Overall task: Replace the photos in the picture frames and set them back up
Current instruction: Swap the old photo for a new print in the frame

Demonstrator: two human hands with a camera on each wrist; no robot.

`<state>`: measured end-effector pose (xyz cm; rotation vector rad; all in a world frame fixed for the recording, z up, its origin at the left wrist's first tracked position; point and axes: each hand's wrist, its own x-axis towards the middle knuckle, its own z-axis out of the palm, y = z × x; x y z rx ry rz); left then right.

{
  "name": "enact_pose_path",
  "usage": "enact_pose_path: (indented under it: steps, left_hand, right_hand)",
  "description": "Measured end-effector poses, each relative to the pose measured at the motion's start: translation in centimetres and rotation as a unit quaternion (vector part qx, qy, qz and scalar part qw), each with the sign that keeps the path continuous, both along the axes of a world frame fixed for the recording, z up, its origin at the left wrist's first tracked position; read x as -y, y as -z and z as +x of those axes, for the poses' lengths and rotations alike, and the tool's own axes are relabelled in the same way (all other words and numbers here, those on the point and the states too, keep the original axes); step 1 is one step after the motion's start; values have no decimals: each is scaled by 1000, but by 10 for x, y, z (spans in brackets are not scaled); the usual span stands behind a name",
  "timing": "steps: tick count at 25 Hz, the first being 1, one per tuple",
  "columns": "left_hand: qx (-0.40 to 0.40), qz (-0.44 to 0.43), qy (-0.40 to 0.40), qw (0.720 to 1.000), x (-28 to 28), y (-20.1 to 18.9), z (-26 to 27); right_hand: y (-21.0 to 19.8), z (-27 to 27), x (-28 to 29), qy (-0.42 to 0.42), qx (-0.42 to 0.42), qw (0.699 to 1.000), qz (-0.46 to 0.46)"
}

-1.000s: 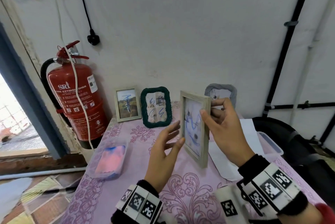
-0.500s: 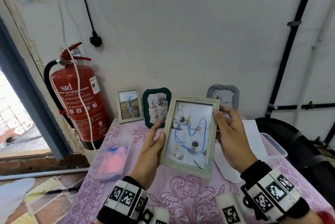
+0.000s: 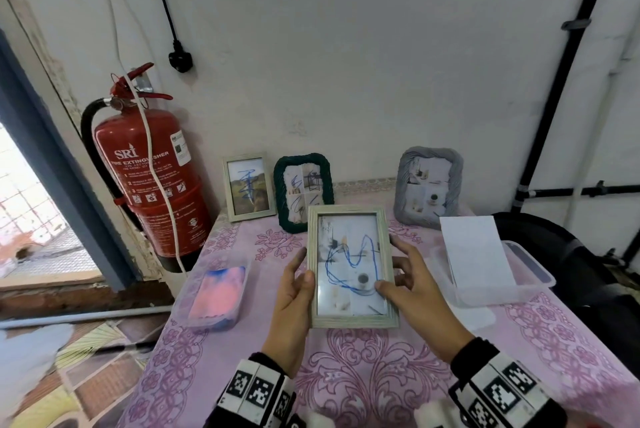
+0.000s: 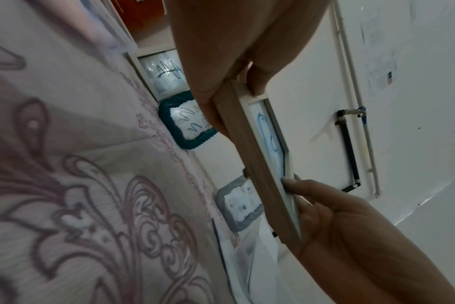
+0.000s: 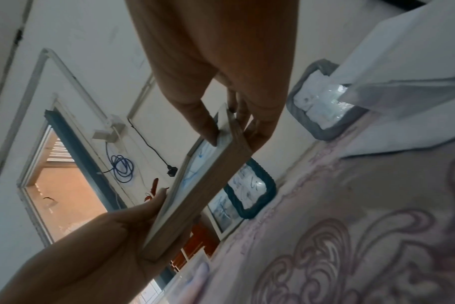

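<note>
**Pale wooden frame held in both hands above the surface**

The pale wooden picture frame faces the person, glass forward, with a blue scribble across the photo inside. It is held clear of the surface, which wears a pink floral cloth. The left hand grips its left edge, thumb on the front and fingers behind; the right hand grips the right edge the same way, thumb lying on the glass.

The head view shows the frame's face square on. The left wrist view shows it edge-on, with the left thumb pressed on one end of the front moulding and the right thumb on the far end. The right wrist view alone shows the right fingers spread behind the back of the frame.

Behind it, against the wall, stand a small pale frame, a dark green braided frame and a grey braided frame. To the right a clear plastic tub holds white sheets; to the left a second tub holds pink and blue material. A red fire extinguisher hangs beside the surface, by an open doorway that only the right wrist view shows in full
</note>
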<state>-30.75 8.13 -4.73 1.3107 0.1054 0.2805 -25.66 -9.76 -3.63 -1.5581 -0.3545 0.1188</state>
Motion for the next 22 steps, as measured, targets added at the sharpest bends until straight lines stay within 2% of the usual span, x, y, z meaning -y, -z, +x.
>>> enact_pose_path:
  steps: [5,11,16,22]
  left_hand:
    - [-87,25,9,996,-11,30,2]
    - [-150,137,19,979,-22,52,5]
    - [-160,241,7,957,-27,60,9]
    - [-158,284,-13,946,-25,59,8]
  right_hand:
    - [25,7,3,-36,-74,995,-61]
    - [38,13,5,-33,-45,987,-152]
    - [47,19,7,-42,-61,979,-191]
    - [50,24,13,-62,-59,973,-215]
